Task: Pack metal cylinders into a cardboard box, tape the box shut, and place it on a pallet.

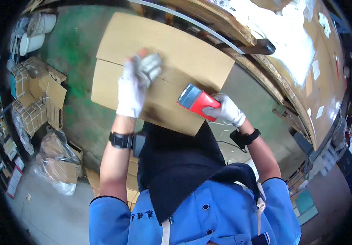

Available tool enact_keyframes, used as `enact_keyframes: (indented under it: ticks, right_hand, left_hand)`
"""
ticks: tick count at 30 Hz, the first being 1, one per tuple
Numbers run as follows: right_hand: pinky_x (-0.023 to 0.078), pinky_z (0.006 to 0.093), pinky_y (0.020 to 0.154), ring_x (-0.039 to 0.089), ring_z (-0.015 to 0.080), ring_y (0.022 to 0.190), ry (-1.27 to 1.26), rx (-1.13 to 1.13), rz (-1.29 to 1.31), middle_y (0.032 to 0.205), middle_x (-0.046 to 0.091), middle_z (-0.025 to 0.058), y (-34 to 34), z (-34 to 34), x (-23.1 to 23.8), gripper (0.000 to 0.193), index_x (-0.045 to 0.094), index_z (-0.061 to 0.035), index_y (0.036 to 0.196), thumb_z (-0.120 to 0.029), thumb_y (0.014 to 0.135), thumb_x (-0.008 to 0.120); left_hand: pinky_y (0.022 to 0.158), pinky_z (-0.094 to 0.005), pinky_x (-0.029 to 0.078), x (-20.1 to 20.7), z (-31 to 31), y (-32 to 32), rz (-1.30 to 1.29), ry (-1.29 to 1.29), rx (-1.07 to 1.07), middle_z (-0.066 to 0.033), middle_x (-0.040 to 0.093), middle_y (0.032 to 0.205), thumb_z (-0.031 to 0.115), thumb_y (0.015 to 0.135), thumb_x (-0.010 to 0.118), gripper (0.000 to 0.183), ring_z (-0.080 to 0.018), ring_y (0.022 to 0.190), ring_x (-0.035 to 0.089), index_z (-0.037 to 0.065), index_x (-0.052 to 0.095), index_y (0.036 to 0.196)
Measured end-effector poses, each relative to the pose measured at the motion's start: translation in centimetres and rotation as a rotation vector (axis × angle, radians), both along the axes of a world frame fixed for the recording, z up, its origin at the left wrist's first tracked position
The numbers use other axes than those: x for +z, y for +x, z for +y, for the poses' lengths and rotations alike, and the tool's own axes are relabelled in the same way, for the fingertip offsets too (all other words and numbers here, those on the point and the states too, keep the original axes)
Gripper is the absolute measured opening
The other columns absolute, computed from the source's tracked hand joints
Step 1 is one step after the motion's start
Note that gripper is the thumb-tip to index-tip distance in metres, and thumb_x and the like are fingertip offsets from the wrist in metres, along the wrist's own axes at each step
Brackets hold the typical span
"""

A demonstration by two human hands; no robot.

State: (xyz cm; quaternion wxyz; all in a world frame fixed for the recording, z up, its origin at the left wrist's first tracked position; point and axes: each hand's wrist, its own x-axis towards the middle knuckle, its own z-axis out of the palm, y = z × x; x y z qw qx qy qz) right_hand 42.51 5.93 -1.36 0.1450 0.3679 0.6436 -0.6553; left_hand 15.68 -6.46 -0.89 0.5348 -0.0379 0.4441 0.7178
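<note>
A green, worn floor (78, 49) spreads behind everything. At the upper right is a large brown tabletop (323, 110) with a curved wooden edge, and on it lies a crumpled sheet of white, translucent plastic (294, 45). In front of the person sits a broad, closed, plain brown cardboard box (180, 53), set at a slant, a seam running across its top; its lower edge comes up to the black cloth apron (180, 159). To the left stands an opened brown carton (56, 94).

The left hand (140, 75), in a white glove with a greyish palm, is over the left half of the box, blurred; I cannot tell whether its fingers hold anything or press on the cardboard. The right hand (227, 110), also white-gloved, is closed around a red, blocky handheld tool (196, 101). That tool projects from the grip toward the left hand, well apart from it, its dark grey head over the right part of the box.
</note>
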Motion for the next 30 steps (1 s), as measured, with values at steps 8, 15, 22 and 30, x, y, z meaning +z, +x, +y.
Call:
enact_keyframes:
  ticks: [8, 15, 22, 30]
  right_hand:
    - [0.048, 0.0288, 0.058, 0.059, 0.0118, 0.060, 0.044, 0.050, -0.193, 0.065, 0.064, 0.0068, -3.2, -0.8, 2.1, 0.038, 0.065, 0.0005, 0.077, -0.036, 0.072, 0.075]
    - [0.049, 0.0301, 0.062, 0.062, 0.0154, 0.062, 0.160, 0.157, -0.077, 0.067, 0.065, 0.0088, -12.5, -1.3, 3.9, 0.047, 0.067, -0.0028, 0.082, -0.049, 0.074, 0.071]
    - [0.050, 0.0320, 0.065, 0.063, 0.0222, 0.062, 0.234, 0.419, -0.170, 0.063, 0.063, 0.0131, -29.2, -4.1, 4.2, 0.063, 0.066, -0.0015, 0.073, -0.064, 0.075, 0.056]
    - [0.050, 0.0339, 0.067, 0.063, 0.0254, 0.061, 0.237, 0.317, -0.133, 0.062, 0.064, 0.0139, -28.3, -4.3, 4.0, 0.058, 0.066, -0.0031, 0.069, -0.059, 0.077, 0.054]
  left_hand:
    - [0.076, -0.0302, 0.051, -3.6, -3.0, 3.8, 1.312, 0.128, -0.689, -0.0059, 0.063, 0.101, 0.003, 0.087, 0.055, 0.016, -0.0172, 0.091, 0.060, 0.005, 0.060, 0.102]
    - [0.069, -0.0277, 0.044, -3.4, -4.2, -9.9, 0.575, -0.501, 0.082, -0.0037, 0.063, 0.080, 0.010, 0.084, 0.058, 0.010, -0.0124, 0.074, 0.054, 0.002, 0.065, 0.085]
    - [0.073, -0.0333, 0.048, -11.6, -7.5, -23.4, 1.342, -0.968, -0.415, -0.0096, 0.066, 0.082, 0.021, 0.084, 0.060, 0.019, -0.0204, 0.077, 0.061, 0.004, 0.065, 0.092]
    - [0.097, -0.0315, 0.040, -11.9, -7.6, -21.5, 1.083, -0.878, -0.332, -0.0185, 0.057, 0.123, 0.040, 0.085, 0.061, 0.057, -0.0290, 0.117, 0.052, 0.000, 0.054, 0.125]
